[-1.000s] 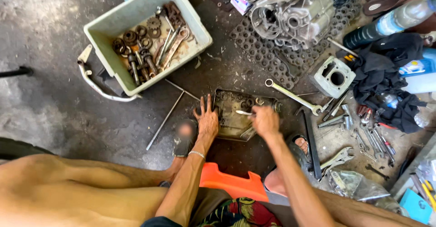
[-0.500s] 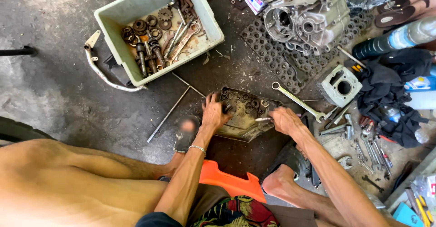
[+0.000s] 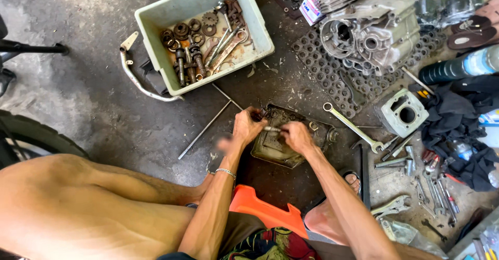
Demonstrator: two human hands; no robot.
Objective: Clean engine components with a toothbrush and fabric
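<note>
- Both hands had closed in over the engine cover (image 3: 283,143) since a second ago; before that they lay flatter and further apart on it.
- Left hand (image 3: 245,127) was curled at the cover's upper left edge, fingers bent on a small dark part; blurred, so the grip was hard to read.
- Right hand (image 3: 295,136) was pinched on a thin metal tool (image 3: 271,129), tip pointing at the left hand.
- Cover sat on the floor between the feet, below the parts bin (image 3: 156,18), left of the long spanner (image 3: 352,127).
- Judgement: shift from bracing to fine work at that one spot.

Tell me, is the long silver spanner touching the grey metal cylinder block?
Apart. The head view shows bare floor between the long silver spanner and the grey metal cylinder block.
</note>
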